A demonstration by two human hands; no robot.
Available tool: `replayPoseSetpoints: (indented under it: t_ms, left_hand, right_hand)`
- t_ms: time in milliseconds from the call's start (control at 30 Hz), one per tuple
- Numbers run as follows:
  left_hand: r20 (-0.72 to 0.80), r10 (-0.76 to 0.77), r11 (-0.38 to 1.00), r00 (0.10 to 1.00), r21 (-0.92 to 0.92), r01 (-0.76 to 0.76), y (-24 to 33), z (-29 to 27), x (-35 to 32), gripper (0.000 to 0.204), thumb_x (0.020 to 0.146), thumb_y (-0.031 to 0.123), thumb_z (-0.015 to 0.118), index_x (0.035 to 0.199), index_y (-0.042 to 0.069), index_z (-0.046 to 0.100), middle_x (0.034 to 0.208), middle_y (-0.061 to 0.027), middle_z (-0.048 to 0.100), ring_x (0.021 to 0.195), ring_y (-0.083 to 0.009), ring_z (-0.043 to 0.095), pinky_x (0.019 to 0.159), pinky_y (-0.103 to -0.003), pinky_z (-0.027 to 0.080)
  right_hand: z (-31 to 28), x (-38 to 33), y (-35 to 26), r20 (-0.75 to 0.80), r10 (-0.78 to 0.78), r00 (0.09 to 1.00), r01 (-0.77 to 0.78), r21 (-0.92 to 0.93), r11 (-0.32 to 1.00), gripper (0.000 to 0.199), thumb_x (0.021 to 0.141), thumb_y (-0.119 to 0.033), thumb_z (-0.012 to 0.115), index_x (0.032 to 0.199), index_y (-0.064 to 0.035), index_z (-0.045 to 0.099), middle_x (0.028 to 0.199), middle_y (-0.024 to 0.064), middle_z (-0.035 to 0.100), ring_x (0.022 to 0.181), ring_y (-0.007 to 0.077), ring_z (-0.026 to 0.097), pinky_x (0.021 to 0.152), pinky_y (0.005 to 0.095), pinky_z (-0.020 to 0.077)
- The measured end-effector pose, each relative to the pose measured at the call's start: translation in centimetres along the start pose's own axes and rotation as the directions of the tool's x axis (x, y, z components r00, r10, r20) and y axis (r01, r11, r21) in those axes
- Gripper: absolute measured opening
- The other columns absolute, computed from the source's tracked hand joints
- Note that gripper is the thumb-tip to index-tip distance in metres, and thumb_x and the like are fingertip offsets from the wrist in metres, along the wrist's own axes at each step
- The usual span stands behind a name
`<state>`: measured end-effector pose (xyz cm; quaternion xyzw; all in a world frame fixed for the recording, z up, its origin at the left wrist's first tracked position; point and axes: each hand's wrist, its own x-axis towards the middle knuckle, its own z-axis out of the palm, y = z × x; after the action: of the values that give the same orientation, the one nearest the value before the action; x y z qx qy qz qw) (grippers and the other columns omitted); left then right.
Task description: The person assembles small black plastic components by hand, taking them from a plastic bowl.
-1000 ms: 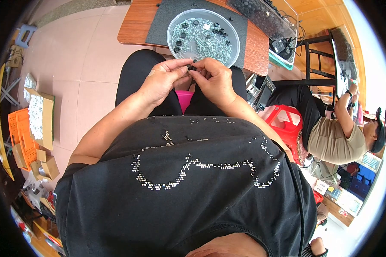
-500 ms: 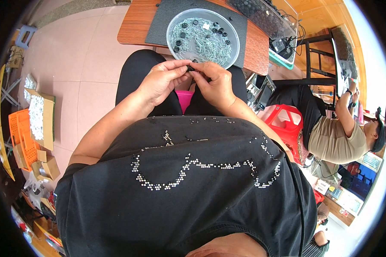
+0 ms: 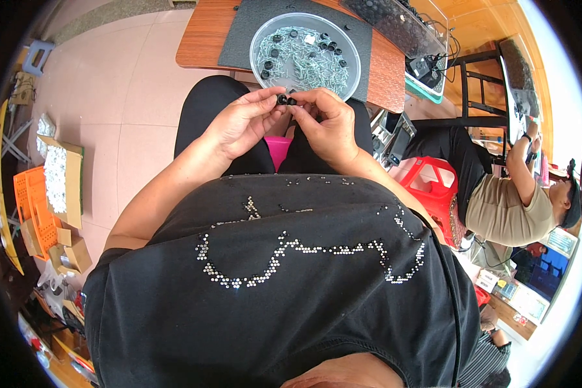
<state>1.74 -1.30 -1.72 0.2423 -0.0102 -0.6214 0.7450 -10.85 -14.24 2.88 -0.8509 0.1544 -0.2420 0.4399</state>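
Note:
Just over the near rim of a clear plastic tub (image 3: 255, 70), my two hands meet above my lap. Finger and thumb of my left hand (image 3: 239, 123) pinch a small round black plastic piece (image 3: 282, 99). My right hand (image 3: 328, 123) grips a second small black piece (image 3: 292, 101) right beside it. Whether the two pieces touch or are joined is too small to tell. Inside the tub lie many silvery screws (image 3: 317, 71) and several black round caps (image 3: 268, 64).
The tub stands on a dark mat (image 3: 239, 45) on a brown wooden table (image 3: 197, 45). A clear bin of black parts (image 3: 394, 26) is at the table's right. Further right, a person (image 3: 511, 207) sits by a red stool (image 3: 433, 187). A pink object (image 3: 278, 150) shows between my knees.
My fingers have parted slightly, so two black pieces now show side by side where the fingers mostly covered them before. The right hand has shifted a little to the right.

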Motion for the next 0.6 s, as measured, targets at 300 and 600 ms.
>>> replayPoseSetpoints:
  t_ms: [300,600]
  left_hand:
    - [0.030,-0.010,1.000,0.999,-0.019,0.010,-0.08,0.06,-0.02,0.025,0.091,0.006,0.055,0.114,-0.001,0.056,0.103,-0.0088,0.060,0.094,-0.0134,0.059,0.086,-0.022,0.050]
    - [-0.024,0.043,0.994,0.999,0.104,-0.040,-0.07,0.89,-0.40,0.024,0.091,0.009,0.054,0.113,0.000,0.058,0.106,-0.0108,0.060,0.096,-0.0161,0.058,0.090,-0.027,0.048]
  right_hand:
    - [0.22,0.02,-0.16,-0.016,-0.024,1.000,0.024,0.029,0.999,0.017,0.075,0.000,0.071,0.091,-0.0028,0.067,0.075,0.0030,0.060,0.060,0.0064,0.054,0.053,0.0200,0.0437]
    - [0.45,-0.12,0.41,0.050,0.052,0.997,-0.057,0.106,0.993,0.019,0.075,0.001,0.071,0.092,-0.0024,0.064,0.075,-0.0008,0.058,0.061,0.0035,0.052,0.052,0.0183,0.0425]
